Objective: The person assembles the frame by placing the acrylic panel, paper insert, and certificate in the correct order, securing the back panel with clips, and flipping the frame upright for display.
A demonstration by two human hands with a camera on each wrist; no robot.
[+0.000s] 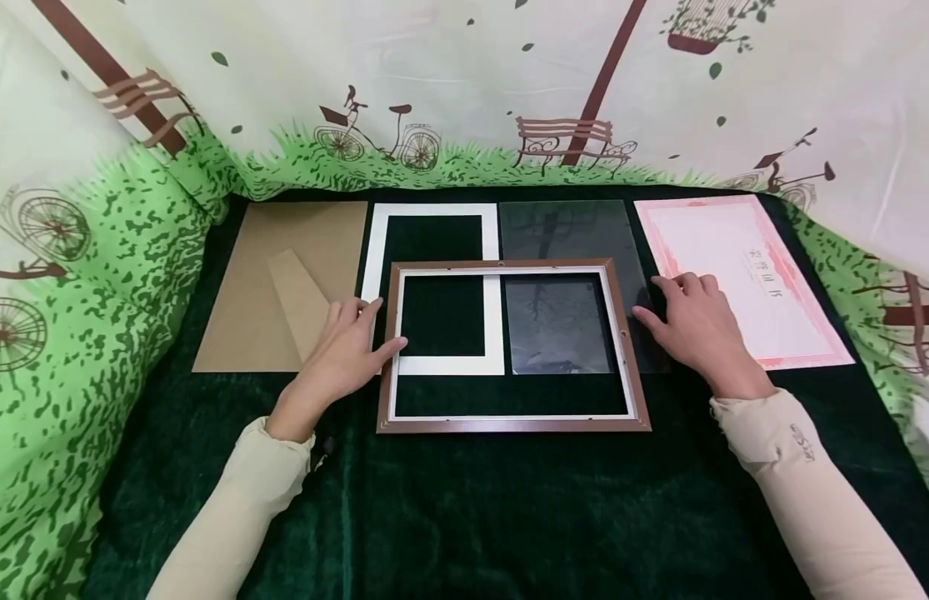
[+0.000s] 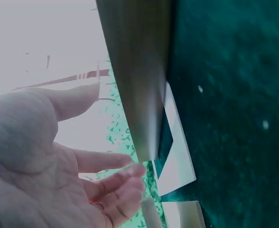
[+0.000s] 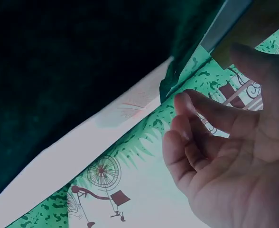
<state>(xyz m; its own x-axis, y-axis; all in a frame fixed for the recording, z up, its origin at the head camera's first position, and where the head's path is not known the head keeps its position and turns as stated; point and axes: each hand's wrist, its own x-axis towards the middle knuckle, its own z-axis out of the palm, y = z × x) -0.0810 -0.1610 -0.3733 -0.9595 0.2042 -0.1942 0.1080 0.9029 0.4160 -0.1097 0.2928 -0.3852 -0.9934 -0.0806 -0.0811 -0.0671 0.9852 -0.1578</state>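
Note:
A brown picture frame (image 1: 509,426) with a white inner edge lies on the dark green cloth, over part of a white mat (image 1: 442,365) and a clear sheet (image 1: 565,233). At its left bar is my left hand (image 1: 337,358), with the thumb right at the bar in the head view. In the left wrist view this hand's fingers (image 2: 104,161) are loosely spread beside the frame. Just off the frame's right bar, my right hand (image 1: 696,329) hovers near the clear sheet and a pink-bordered paper (image 1: 704,242), its fingers relaxed and holding nothing.
Far left lies a brown backing board (image 1: 247,283) with a stand flap (image 1: 287,287). Dark green velvet cloth (image 1: 501,517) covers the table. A printed curtain (image 1: 464,92) with bicycles and benches closes off the back and both sides.

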